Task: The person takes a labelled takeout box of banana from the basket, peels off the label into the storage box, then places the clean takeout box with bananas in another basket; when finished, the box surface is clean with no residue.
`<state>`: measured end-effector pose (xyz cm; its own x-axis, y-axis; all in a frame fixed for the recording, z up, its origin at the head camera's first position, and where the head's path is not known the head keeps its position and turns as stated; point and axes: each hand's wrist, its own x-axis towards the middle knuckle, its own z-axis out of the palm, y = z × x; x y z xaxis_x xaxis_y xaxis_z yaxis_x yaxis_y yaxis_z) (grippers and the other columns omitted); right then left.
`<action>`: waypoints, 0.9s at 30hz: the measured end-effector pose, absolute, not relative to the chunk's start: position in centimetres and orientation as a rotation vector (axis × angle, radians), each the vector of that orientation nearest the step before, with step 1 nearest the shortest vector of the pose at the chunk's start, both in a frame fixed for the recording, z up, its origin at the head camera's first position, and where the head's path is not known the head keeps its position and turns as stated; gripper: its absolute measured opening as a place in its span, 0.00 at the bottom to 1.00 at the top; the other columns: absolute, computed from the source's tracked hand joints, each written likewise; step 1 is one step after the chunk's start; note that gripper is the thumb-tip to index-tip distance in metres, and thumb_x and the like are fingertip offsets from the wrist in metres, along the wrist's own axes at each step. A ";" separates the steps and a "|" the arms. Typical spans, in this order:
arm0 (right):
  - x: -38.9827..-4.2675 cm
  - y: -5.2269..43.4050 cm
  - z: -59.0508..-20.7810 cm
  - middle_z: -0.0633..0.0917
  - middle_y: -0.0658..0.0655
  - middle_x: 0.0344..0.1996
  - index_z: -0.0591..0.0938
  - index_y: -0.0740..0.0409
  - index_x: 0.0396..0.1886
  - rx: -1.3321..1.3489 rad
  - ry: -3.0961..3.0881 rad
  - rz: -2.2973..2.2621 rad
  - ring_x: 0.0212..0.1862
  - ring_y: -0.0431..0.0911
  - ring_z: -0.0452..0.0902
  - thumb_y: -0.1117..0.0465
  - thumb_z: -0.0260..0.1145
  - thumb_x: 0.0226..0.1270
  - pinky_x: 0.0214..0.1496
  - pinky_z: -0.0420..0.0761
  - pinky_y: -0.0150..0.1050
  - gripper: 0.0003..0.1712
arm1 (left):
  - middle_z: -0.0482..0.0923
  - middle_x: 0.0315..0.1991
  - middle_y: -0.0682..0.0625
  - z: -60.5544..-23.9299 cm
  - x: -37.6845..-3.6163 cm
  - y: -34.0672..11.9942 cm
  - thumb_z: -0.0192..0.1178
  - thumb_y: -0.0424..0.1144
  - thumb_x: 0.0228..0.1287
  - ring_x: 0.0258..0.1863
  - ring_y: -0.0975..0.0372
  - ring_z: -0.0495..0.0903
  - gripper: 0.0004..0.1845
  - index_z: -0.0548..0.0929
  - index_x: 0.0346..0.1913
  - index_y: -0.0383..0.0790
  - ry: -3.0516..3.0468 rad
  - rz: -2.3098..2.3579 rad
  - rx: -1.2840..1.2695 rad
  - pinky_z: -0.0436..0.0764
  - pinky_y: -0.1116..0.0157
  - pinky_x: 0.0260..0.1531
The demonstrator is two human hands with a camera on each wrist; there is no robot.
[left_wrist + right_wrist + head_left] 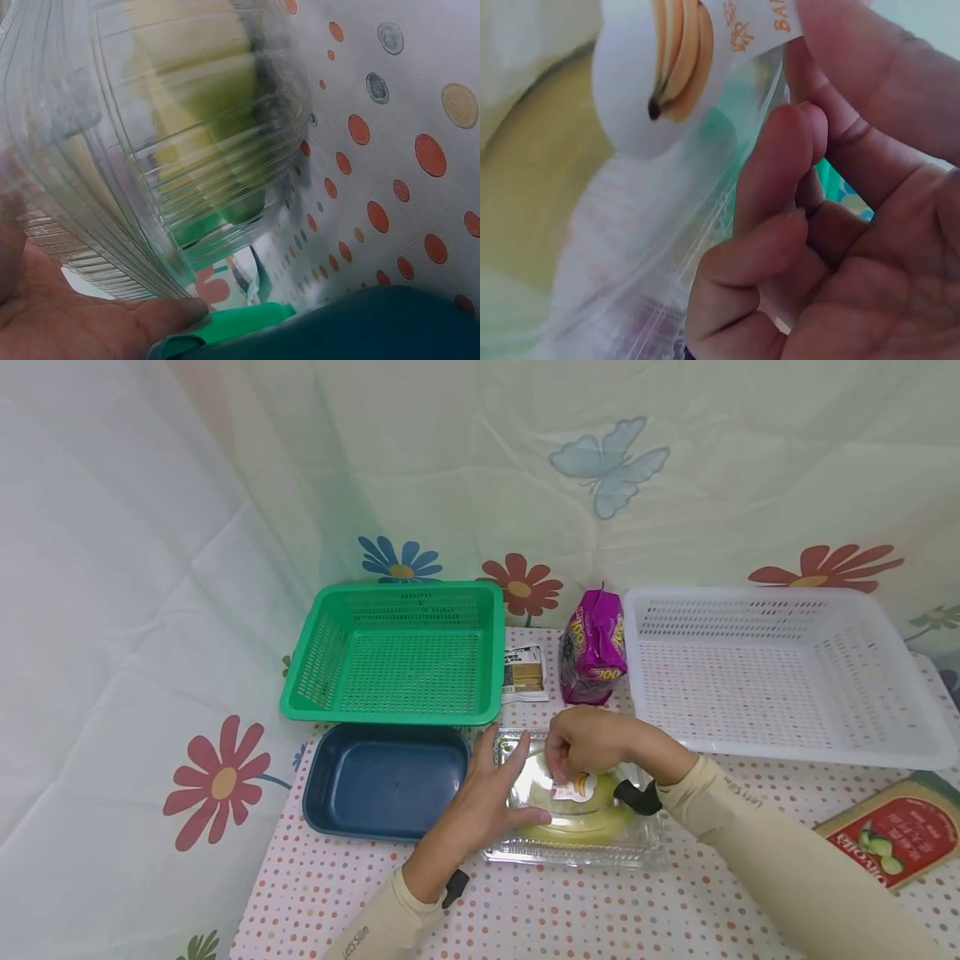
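A clear plastic clamshell box lies on the table, with yellow-green bananas showing through its lid. My left hand rests at the box's left side, fingers spread and thumb on the lid. In the left wrist view, a fingertip of the left hand touches the box's rim. Over the lid, my right hand pinches the edge of a white sticker between thumb and forefinger. The sticker carries a banana picture and orange lettering; how much of it adheres to the lid I cannot tell.
A green basket stands at the back left, a dark blue tub before it. Behind the box are a small packet and a purple bag. A white basket stands at right, near a red-labelled package.
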<state>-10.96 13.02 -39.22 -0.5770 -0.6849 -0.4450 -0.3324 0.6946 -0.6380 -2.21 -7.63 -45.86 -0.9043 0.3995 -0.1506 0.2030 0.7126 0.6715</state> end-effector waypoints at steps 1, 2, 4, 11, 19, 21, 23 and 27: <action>-11.0 13.1 -39.2 0.79 0.48 0.26 0.86 0.50 0.21 -0.774 2.194 -0.663 0.31 0.40 0.72 0.66 0.76 0.53 0.32 0.73 0.34 0.08 | 0.33 0.83 0.38 -45.8 -2.2 -7.6 0.75 0.58 0.54 0.82 0.41 0.40 0.58 0.50 0.83 0.56 2.635 0.982 0.472 0.68 0.41 0.71; -11.1 13.2 -39.2 0.79 0.48 0.26 0.86 0.50 0.21 -0.772 2.182 -0.673 0.32 0.40 0.72 0.67 0.75 0.53 0.33 0.73 0.34 0.08 | 0.33 0.83 0.38 -45.8 -2.2 -7.7 0.75 0.58 0.55 0.82 0.41 0.40 0.58 0.50 0.83 0.56 2.637 0.977 0.470 0.68 0.41 0.71; -11.3 13.3 -39.1 0.79 0.48 0.27 0.87 0.50 0.22 -0.774 2.163 -0.689 0.32 0.41 0.72 0.67 0.75 0.53 0.33 0.74 0.34 0.08 | 0.33 0.84 0.39 -45.8 -2.1 -7.7 0.75 0.58 0.55 0.82 0.41 0.40 0.58 0.50 0.83 0.56 2.637 0.971 0.469 0.68 0.41 0.71; -11.9 13.9 -39.0 0.79 0.49 0.30 0.88 0.50 0.24 -0.730 2.119 -0.728 0.36 0.42 0.72 0.66 0.75 0.58 0.39 0.74 0.37 0.07 | 0.32 0.84 0.39 -45.8 -2.2 -7.5 0.74 0.59 0.55 0.82 0.42 0.40 0.58 0.50 0.83 0.55 2.653 0.935 0.474 0.67 0.43 0.72; -12.0 14.2 -39.2 0.78 0.50 0.31 0.87 0.53 0.25 -0.679 2.061 -0.799 0.37 0.43 0.72 0.65 0.75 0.58 0.40 0.75 0.37 0.05 | 0.33 0.83 0.39 -45.8 -2.2 -7.5 0.74 0.59 0.55 0.82 0.41 0.41 0.58 0.50 0.83 0.54 2.660 0.927 0.483 0.68 0.43 0.71; -12.1 14.2 -39.1 0.78 0.50 0.31 0.87 0.53 0.26 -0.686 2.055 -0.798 0.36 0.43 0.72 0.65 0.75 0.58 0.40 0.75 0.38 0.05 | 0.33 0.83 0.38 -45.8 -2.2 -7.4 0.74 0.59 0.55 0.82 0.41 0.40 0.58 0.50 0.83 0.54 2.659 0.931 0.486 0.68 0.43 0.71; -12.2 14.2 -39.1 0.78 0.50 0.31 0.87 0.53 0.26 -0.693 2.047 -0.794 0.36 0.43 0.72 0.65 0.75 0.58 0.40 0.75 0.38 0.05 | 0.33 0.83 0.38 -45.8 -2.2 -7.4 0.74 0.59 0.55 0.82 0.41 0.41 0.58 0.50 0.83 0.54 2.660 0.932 0.490 0.68 0.43 0.71; -12.5 14.4 -39.1 0.78 0.50 0.30 0.87 0.55 0.27 -0.713 2.029 -0.783 0.36 0.43 0.71 0.63 0.75 0.58 0.40 0.75 0.38 0.04 | 0.33 0.83 0.37 -45.7 -2.2 -7.4 0.74 0.59 0.55 0.82 0.41 0.40 0.58 0.50 0.83 0.53 2.658 0.932 0.489 0.68 0.43 0.71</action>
<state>-12.46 14.38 -39.06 -0.4970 -0.7157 -0.4906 -0.2006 0.6449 -0.7375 -2.23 -7.42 -45.69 -0.9030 0.4026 -0.1503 0.2205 0.7343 0.6420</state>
